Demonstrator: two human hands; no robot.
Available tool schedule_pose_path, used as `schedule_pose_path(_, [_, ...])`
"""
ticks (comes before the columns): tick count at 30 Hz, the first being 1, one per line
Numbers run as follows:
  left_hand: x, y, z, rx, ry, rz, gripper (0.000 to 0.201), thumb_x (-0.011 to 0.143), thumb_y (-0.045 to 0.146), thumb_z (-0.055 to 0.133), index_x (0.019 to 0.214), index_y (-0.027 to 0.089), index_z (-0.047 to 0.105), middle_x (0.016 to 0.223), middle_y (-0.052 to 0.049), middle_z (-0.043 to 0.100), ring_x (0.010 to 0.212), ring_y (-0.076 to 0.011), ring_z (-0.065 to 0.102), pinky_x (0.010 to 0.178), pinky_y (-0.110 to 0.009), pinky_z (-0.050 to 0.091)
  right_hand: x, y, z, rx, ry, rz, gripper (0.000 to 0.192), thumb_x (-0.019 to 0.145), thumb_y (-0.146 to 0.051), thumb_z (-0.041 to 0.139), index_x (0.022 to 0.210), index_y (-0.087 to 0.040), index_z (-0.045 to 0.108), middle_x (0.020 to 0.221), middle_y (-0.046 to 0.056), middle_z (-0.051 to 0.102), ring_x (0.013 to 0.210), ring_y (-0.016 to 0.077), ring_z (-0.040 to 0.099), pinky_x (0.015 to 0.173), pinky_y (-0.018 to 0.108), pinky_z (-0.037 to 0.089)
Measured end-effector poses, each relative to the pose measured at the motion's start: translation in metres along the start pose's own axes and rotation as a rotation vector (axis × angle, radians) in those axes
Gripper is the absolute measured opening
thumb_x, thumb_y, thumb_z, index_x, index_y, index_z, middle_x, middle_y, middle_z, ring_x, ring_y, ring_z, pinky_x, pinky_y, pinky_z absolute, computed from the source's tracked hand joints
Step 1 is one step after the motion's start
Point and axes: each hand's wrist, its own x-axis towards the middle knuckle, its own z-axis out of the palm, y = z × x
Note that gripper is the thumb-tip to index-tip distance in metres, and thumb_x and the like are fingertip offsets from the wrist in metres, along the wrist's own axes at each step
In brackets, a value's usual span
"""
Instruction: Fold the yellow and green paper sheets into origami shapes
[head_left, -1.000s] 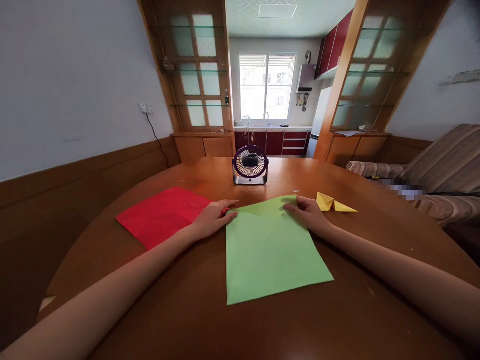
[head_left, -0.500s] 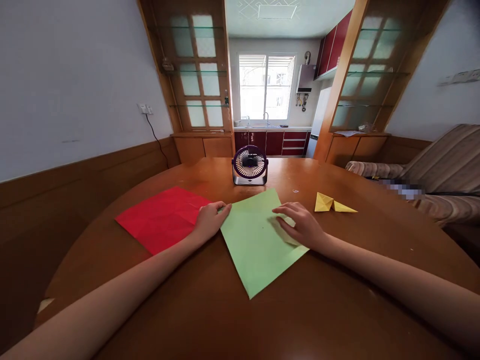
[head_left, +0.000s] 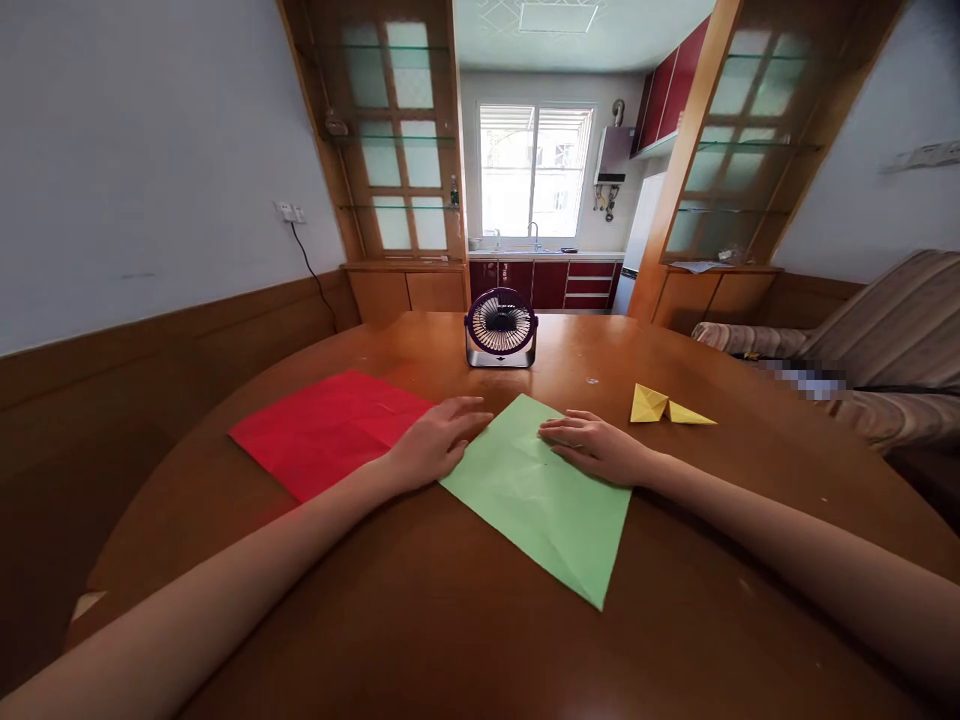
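A light green sheet of paper [head_left: 525,510] lies on the table in front of me, one corner pointing towards me, with faint creases across it. My left hand [head_left: 435,440] is at its left edge, palm down with the fingers stretched out, partly over the red sheet's right side. On the green sheet's upper right part rests my right hand [head_left: 600,445], fingers extended and flat. The red sheet of paper [head_left: 322,430], marked by fold lines, lies to the left. A folded yellow paper piece [head_left: 660,405] sits to the right, beyond my right hand.
A small purple desk fan [head_left: 501,325] stands at the far side of the round wooden table [head_left: 420,620]. Past the table's right edge is a striped sofa [head_left: 885,350]. Wooden cabinets [head_left: 405,290] stand behind.
The green sheet has turned, its near corner now further right. My left hand has let go of the edge and spread its fingers; my right hand has flattened onto the paper.
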Motion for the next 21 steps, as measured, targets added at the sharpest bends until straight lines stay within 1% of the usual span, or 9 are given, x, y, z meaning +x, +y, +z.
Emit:
schedule_pose_path(2, [-0.002,0.001,0.0,-0.061,-0.072,0.209,0.043,0.089,0.01,0.042,0.126,0.023,0.06,0.146,-0.008,0.046,0.136,-0.0227,0.041,0.109,-0.042,0.038,-0.001,0.004,0.0,-0.006,-0.007,-0.019,0.035,0.101,-0.032,0.039,0.129,-0.025,0.059,0.129,0.008,0.064,0.121,0.0217,0.058,0.111,0.052,0.034])
schedule_pose_path(3, [-0.002,0.003,-0.001,-0.072,-0.111,0.283,0.043,0.09,0.009,0.041,0.125,0.024,0.061,0.146,-0.007,0.047,0.136,-0.0227,0.041,0.111,-0.044,0.036,-0.001,0.005,0.001,-0.016,0.001,-0.028,0.035,0.101,-0.031,0.039,0.129,-0.026,0.059,0.129,0.008,0.064,0.121,0.0215,0.058,0.111,0.053,0.034])
schedule_pose_path(5, [-0.003,0.006,-0.002,-0.078,-0.178,0.35,0.044,0.091,0.009,0.04,0.125,0.025,0.061,0.14,-0.006,0.054,0.131,-0.0223,0.048,0.111,-0.044,0.037,-0.001,0.005,0.001,-0.049,0.04,-0.042,0.033,0.101,-0.03,0.04,0.128,-0.026,0.06,0.127,0.008,0.064,0.119,0.0216,0.059,0.11,0.054,0.035])
schedule_pose_path(7, [-0.003,0.008,-0.004,-0.078,-0.228,0.345,0.046,0.091,0.01,0.039,0.129,0.025,0.059,0.136,-0.006,0.058,0.125,-0.0211,0.054,0.108,-0.041,0.042,-0.002,0.005,0.002,-0.087,0.097,-0.054,0.031,0.1,-0.029,0.043,0.125,-0.025,0.061,0.124,0.008,0.066,0.117,0.0221,0.06,0.107,0.054,0.039])
schedule_pose_path(9, [-0.003,0.01,-0.005,-0.063,-0.241,0.314,0.044,0.092,0.013,0.039,0.13,0.025,0.059,0.135,-0.005,0.059,0.122,-0.0215,0.057,0.106,-0.041,0.043,-0.002,0.004,0.002,-0.109,0.151,-0.077,0.03,0.098,-0.026,0.045,0.124,-0.025,0.062,0.12,0.008,0.067,0.113,0.0219,0.061,0.104,0.053,0.042])
schedule_pose_path(12, [-0.003,0.011,-0.005,0.0,-0.224,0.261,0.039,0.096,0.021,0.039,0.129,0.022,0.06,0.134,-0.008,0.06,0.122,-0.0241,0.057,0.111,-0.047,0.036,-0.002,0.002,0.0,-0.087,0.216,-0.133,0.029,0.097,-0.021,0.046,0.121,-0.023,0.063,0.113,0.008,0.068,0.107,0.0207,0.062,0.101,0.05,0.046])
schedule_pose_path(14, [-0.003,0.01,-0.003,0.044,-0.222,0.21,0.039,0.099,0.026,0.037,0.131,0.019,0.059,0.135,-0.01,0.059,0.124,-0.0242,0.056,0.113,-0.049,0.032,-0.003,-0.001,-0.002,-0.049,0.238,-0.173,0.027,0.096,-0.021,0.049,0.118,-0.021,0.064,0.109,0.009,0.069,0.104,0.0205,0.063,0.098,0.048,0.047])
schedule_pose_path(17, [-0.003,0.01,0.002,0.105,-0.215,0.132,0.04,0.1,0.032,0.037,0.131,0.019,0.058,0.136,-0.01,0.057,0.127,-0.0244,0.053,0.115,-0.051,0.025,-0.003,-0.008,-0.005,0.063,0.193,-0.243,0.027,0.095,-0.023,0.053,0.119,-0.02,0.064,0.109,0.009,0.07,0.102,0.0199,0.064,0.096,0.044,0.049])
schedule_pose_path(21, [-0.004,0.008,0.009,0.185,-0.172,0.063,0.039,0.1,0.033,0.037,0.126,0.02,0.062,0.134,-0.01,0.06,0.129,-0.0263,0.051,0.115,-0.054,0.022,-0.005,-0.018,-0.008,0.201,0.035,-0.276,0.032,0.094,-0.027,0.056,0.124,-0.02,0.062,0.117,0.01,0.068,0.108,0.0198,0.063,0.096,0.041,0.05])
